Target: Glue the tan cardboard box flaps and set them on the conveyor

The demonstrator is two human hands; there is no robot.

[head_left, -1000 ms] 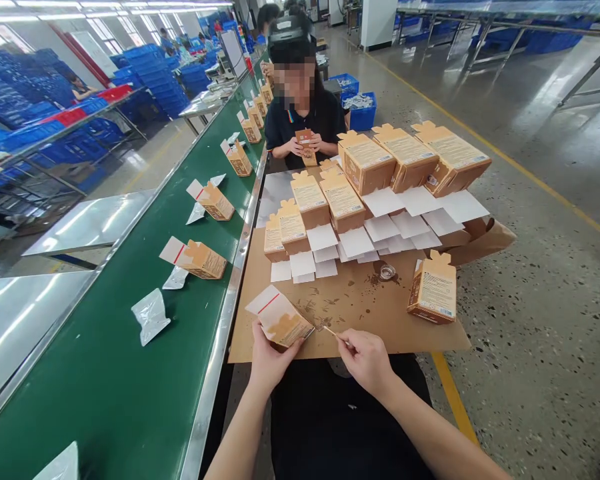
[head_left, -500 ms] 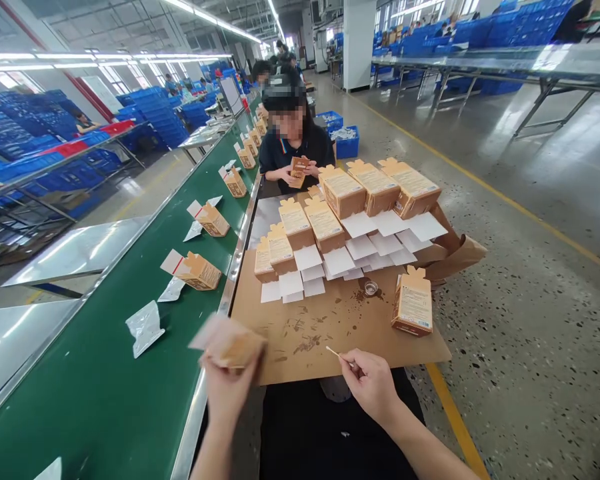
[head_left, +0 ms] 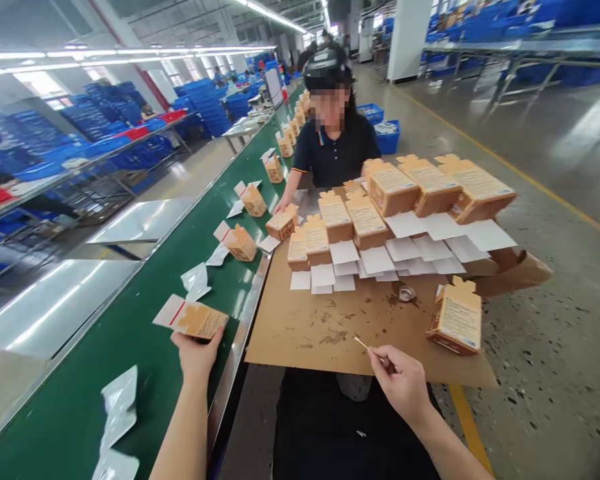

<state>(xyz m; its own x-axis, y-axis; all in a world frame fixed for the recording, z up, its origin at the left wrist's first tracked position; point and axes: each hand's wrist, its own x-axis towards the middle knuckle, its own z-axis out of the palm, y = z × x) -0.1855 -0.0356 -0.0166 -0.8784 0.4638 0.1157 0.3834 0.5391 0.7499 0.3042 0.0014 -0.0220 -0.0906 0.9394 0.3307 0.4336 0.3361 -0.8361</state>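
My left hand (head_left: 196,353) grips the near end of a kraft-brown box (head_left: 199,320) with a white card flap and red stripe, just over the green conveyor belt (head_left: 130,333). My right hand (head_left: 404,385) pinches a thin cotton swab (head_left: 364,343) above the brown cardboard sheet (head_left: 305,340). A small glass dish (head_left: 407,293) sits on the sheet, beyond the swab's tip and apart from it. A kraft box lying on its side (head_left: 456,317) stands to the right of my right hand.
Rows of kraft boxes on white cards (head_left: 375,230) are stacked across the sheet. Similar boxes line the belt, with clear plastic bags (head_left: 119,410) near my left hand. A co-worker (head_left: 335,150) sits opposite, one hand on a box (head_left: 282,223). Blue crates (head_left: 387,137) stand behind.
My left hand has swung further left over the belt, and the box now lies flat with its card outward. My right hand stays nearly still. The co-worker's hand has reached forward to a box.
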